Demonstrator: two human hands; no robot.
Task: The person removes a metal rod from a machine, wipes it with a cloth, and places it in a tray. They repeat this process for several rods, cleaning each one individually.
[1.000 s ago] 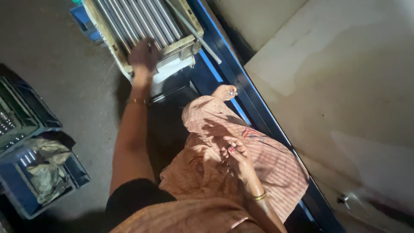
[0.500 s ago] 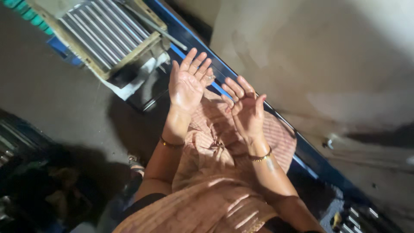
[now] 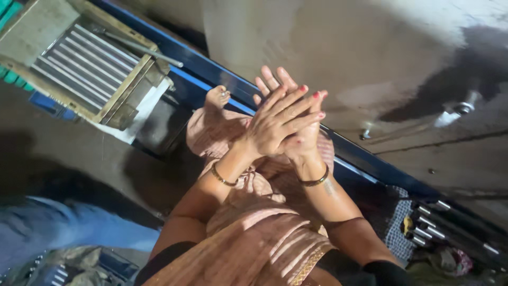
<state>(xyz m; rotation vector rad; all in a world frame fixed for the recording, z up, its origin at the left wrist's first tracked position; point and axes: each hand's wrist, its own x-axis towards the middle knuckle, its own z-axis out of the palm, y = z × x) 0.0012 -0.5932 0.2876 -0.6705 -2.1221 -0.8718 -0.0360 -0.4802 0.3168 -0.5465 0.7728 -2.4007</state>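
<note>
My left hand [image 3: 272,124] lies flat across my right hand [image 3: 296,135], palms pressed together, fingers stretched out toward the upper right. Neither hand holds anything. A thin bangle circles each wrist. Below the hands my lap is covered by striped pink cloth [image 3: 254,228], and my bare foot [image 3: 217,98] rests beside the blue metal beam [image 3: 211,71] that runs diagonally behind the hands.
A wooden frame with a row of metal rods [image 3: 84,63] stands at the upper left. Several metal rods [image 3: 428,225] and a checked cloth lie at the lower right. A blurred blue shape [image 3: 58,228] and a crate with rags fill the lower left. Grey concrete floor lies beyond the beam.
A second ago my left hand touched the rod frame and my right lay on my lap. Both then rose open, side by side. Now they are pressed together, left over right.
</note>
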